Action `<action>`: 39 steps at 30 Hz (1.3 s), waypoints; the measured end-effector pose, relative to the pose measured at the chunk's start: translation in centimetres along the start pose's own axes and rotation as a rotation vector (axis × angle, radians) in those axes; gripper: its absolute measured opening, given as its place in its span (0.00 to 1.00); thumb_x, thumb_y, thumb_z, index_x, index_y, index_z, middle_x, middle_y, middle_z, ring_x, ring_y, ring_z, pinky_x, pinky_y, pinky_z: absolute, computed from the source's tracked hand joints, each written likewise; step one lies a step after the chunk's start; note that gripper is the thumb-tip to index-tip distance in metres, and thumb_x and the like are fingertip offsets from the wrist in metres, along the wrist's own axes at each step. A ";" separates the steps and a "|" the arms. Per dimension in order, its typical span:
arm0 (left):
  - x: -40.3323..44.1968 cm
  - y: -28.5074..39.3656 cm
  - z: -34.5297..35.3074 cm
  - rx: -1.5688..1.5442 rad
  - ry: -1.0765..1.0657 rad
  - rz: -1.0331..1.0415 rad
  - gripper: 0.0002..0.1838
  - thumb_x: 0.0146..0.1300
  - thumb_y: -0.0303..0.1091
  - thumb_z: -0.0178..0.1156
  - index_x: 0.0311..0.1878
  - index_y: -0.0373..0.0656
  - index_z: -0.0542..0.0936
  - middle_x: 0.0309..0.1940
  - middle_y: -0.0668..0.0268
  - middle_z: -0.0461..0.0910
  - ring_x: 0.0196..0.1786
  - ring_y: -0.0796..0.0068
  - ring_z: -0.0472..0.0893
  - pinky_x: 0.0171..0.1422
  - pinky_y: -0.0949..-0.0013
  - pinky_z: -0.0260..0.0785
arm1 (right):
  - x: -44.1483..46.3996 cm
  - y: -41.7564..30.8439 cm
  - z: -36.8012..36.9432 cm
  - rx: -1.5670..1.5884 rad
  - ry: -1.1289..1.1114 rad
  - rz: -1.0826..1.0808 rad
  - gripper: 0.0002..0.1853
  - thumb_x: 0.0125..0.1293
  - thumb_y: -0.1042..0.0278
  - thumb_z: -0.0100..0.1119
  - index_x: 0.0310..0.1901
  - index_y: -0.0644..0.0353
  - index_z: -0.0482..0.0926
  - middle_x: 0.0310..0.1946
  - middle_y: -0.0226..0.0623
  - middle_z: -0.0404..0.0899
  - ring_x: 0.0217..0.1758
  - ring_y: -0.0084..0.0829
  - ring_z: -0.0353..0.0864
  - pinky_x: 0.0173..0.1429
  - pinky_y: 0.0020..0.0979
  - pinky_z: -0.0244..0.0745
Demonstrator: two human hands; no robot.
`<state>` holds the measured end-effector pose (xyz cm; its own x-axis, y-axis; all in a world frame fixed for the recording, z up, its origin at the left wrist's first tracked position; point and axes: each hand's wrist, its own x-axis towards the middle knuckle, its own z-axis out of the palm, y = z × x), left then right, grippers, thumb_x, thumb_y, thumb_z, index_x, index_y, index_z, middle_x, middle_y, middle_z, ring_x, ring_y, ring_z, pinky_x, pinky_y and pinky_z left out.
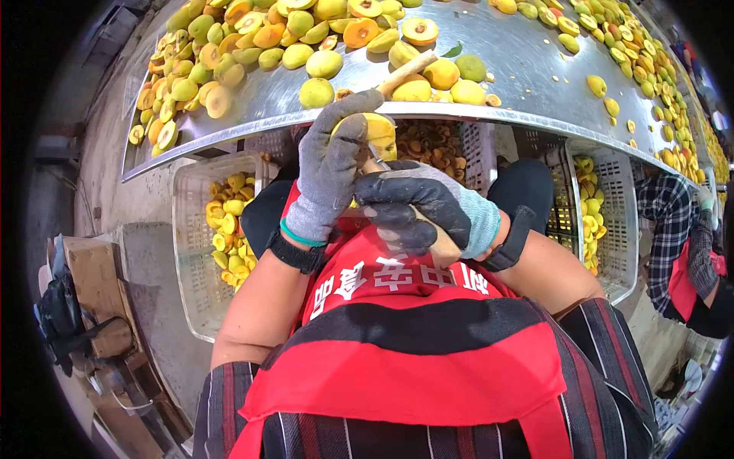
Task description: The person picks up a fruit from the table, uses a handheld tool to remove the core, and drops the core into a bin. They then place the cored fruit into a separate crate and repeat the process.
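My left hand point(325, 172), in a grey glove with a dark palm, is closed around a yellow peach point(380, 134) just in front of the table edge. My right hand point(420, 210), in a dark-coated glove with a light blue cuff, grips a wooden-handled pitting tool point(440, 243). The tool's thin metal end meets the peach between my hands; its exact shape is mostly hidden. Beyond my left fingertips a pale wooden stick point(405, 73) rests among peaches on the metal table point(505, 84).
Piled peaches, many halved with pits showing point(218, 57), cover the table's left and far right. Below stand a left crate point(191, 275) and a right crate point(619, 222) of peach pieces, with brown pits point(432, 141) between. At right is a co-worker's plaid sleeve point(665, 222).
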<state>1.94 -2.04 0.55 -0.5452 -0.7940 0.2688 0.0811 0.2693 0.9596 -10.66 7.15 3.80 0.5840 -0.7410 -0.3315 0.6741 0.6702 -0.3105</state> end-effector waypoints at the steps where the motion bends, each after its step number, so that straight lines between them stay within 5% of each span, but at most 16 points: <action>1: -0.2 0.3 0.5 -0.157 0.023 -0.062 0.18 0.67 0.39 0.48 0.52 0.34 0.73 0.42 0.64 0.78 0.39 0.83 0.74 0.43 0.79 0.67 | -0.2 -0.1 0.2 -0.037 0.033 -0.012 0.07 0.66 0.65 0.51 0.30 0.55 0.70 0.13 0.20 0.58 0.12 0.13 0.58 0.17 0.19 0.54; 7: -0.7 -0.9 1.0 -0.335 0.061 -0.097 0.21 0.69 0.44 0.45 0.54 0.36 0.71 0.43 0.63 0.77 0.40 0.78 0.77 0.44 0.76 0.71 | -0.1 0.4 -0.4 0.023 -0.034 -0.048 0.06 0.66 0.66 0.49 0.37 0.59 0.72 0.16 0.22 0.64 0.13 0.14 0.59 0.18 0.17 0.55; 9: -0.7 -2.0 0.8 -0.902 0.182 -0.365 0.22 0.69 0.48 0.43 0.55 0.39 0.70 0.42 0.62 0.76 0.39 0.74 0.78 0.41 0.73 0.73 | -0.7 0.7 0.6 0.096 0.012 -0.034 0.07 0.67 0.67 0.48 0.40 0.61 0.73 0.18 0.27 0.67 0.13 0.18 0.61 0.18 0.18 0.56; 10: -0.9 -2.8 0.3 -0.902 0.187 -0.359 0.22 0.69 0.48 0.43 0.55 0.39 0.70 0.42 0.62 0.76 0.39 0.74 0.78 0.41 0.73 0.73 | -0.8 0.9 1.6 -0.168 -0.030 -0.105 0.09 0.67 0.67 0.47 0.44 0.62 0.72 0.20 0.31 0.68 0.14 0.22 0.63 0.18 0.20 0.58; 12: -0.8 -2.5 -0.6 -1.025 -0.096 -0.294 0.25 0.69 0.54 0.39 0.54 0.41 0.69 0.43 0.60 0.75 0.41 0.69 0.78 0.42 0.67 0.75 | -0.4 0.7 0.8 -0.102 -0.067 -0.119 0.08 0.67 0.67 0.46 0.42 0.62 0.71 0.18 0.30 0.67 0.12 0.22 0.63 0.16 0.21 0.58; 14: 0.2 -0.8 0.9 -0.800 0.342 -0.442 0.27 0.68 0.56 0.37 0.54 0.42 0.70 0.42 0.61 0.75 0.45 0.70 0.77 0.46 0.67 0.74 | 0.2 0.3 -0.1 0.026 -0.146 -0.143 0.07 0.67 0.66 0.46 0.39 0.61 0.70 0.14 0.28 0.64 0.09 0.21 0.61 0.13 0.22 0.57; 22: -0.8 -2.0 -3.4 -0.893 0.122 -0.324 0.30 0.67 0.59 0.34 0.52 0.41 0.70 0.45 0.60 0.77 0.44 0.63 0.80 0.46 0.61 0.76 | 0.2 -0.1 -6.7 0.228 -0.010 -0.112 0.25 0.66 0.40 0.40 0.30 0.56 0.73 0.10 0.32 0.64 0.06 0.27 0.63 0.09 0.28 0.57; 24: -1.4 -1.7 -5.5 -0.689 0.419 -0.354 0.34 0.64 0.63 0.37 0.51 0.38 0.71 0.40 0.57 0.79 0.37 0.55 0.81 0.38 0.60 0.78 | 0.2 0.2 -7.4 0.197 0.032 -0.111 0.28 0.64 0.36 0.39 0.28 0.56 0.73 0.09 0.33 0.64 0.06 0.29 0.63 0.08 0.28 0.57; 26: -3.2 -1.0 -10.1 -0.557 0.267 -0.205 0.24 0.69 0.50 0.38 0.54 0.40 0.68 0.43 0.57 0.77 0.42 0.63 0.80 0.45 0.66 0.75 | 0.0 0.1 -8.2 0.165 0.074 -0.119 0.30 0.63 0.33 0.38 0.26 0.56 0.72 0.09 0.34 0.64 0.05 0.31 0.63 0.08 0.29 0.58; 27: -4.4 -1.4 -13.0 0.233 0.355 -0.062 0.20 0.68 0.46 0.42 0.53 0.39 0.70 0.43 0.59 0.76 0.45 0.67 0.77 0.47 0.67 0.74 | 0.0 0.0 -8.7 0.175 0.037 -0.092 0.32 0.61 0.30 0.37 0.25 0.56 0.72 0.09 0.34 0.64 0.05 0.32 0.62 0.08 0.29 0.58; 28: -4.9 0.4 -14.5 0.028 0.469 -0.225 0.17 0.67 0.41 0.46 0.51 0.37 0.72 0.43 0.59 0.76 0.44 0.70 0.77 0.48 0.71 0.72 | 0.0 -0.1 -9.0 0.189 0.000 -0.068 0.34 0.59 0.28 0.36 0.23 0.56 0.71 0.09 0.35 0.64 0.05 0.33 0.62 0.08 0.30 0.58; 29: -4.2 1.6 -16.2 0.845 0.333 -0.055 0.15 0.64 0.36 0.51 0.49 0.35 0.74 0.44 0.60 0.76 0.46 0.71 0.76 0.49 0.72 0.70 | -0.1 -0.3 -8.8 0.175 0.015 -0.055 0.35 0.59 0.27 0.38 0.21 0.57 0.70 0.10 0.35 0.65 0.05 0.31 0.62 0.08 0.30 0.58; 33: 0.4 2.4 -13.5 0.524 0.332 -0.300 0.17 0.62 0.30 0.53 0.53 0.36 0.73 0.47 0.61 0.75 0.52 0.72 0.72 0.56 0.73 0.64 | 0.9 0.3 -8.0 0.000 0.237 -0.087 0.36 0.60 0.28 0.33 0.22 0.59 0.69 0.06 0.35 0.61 0.05 0.29 0.62 0.09 0.27 0.58; 34: 2.2 -0.1 -13.8 0.701 0.222 -0.129 0.17 0.61 0.31 0.55 0.52 0.34 0.73 0.44 0.61 0.76 0.46 0.72 0.74 0.51 0.73 0.66 | 0.9 0.4 -7.2 -0.003 0.304 -0.088 0.35 0.61 0.29 0.33 0.23 0.59 0.69 0.06 0.35 0.61 0.05 0.30 0.61 0.09 0.27 0.58; 36: 7.0 -1.1 -10.7 1.025 0.072 -0.245 0.25 0.54 0.43 0.62 0.50 0.35 0.73 0.35 0.58 0.79 0.38 0.70 0.78 0.41 0.69 0.69 | 0.5 0.9 -6.6 -0.105 0.287 -0.146 0.35 0.63 0.30 0.32 0.22 0.59 0.69 0.07 0.35 0.61 0.05 0.29 0.61 0.09 0.27 0.58; 39: 10.7 -2.3 -6.5 1.328 -0.214 -0.419 0.31 0.48 0.56 0.63 0.44 0.35 0.76 0.44 0.47 0.77 0.46 0.52 0.78 0.50 0.58 0.68 | -0.5 1.2 -6.0 -0.123 0.311 -0.207 0.29 0.67 0.38 0.34 0.26 0.59 0.70 0.08 0.34 0.63 0.07 0.27 0.62 0.11 0.25 0.59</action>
<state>1.35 -14.73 1.76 -0.4567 -0.8776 -0.1459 -0.8877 0.4387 0.1398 -12.87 8.58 -1.73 0.2643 -0.8254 -0.4988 0.6932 0.5222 -0.4968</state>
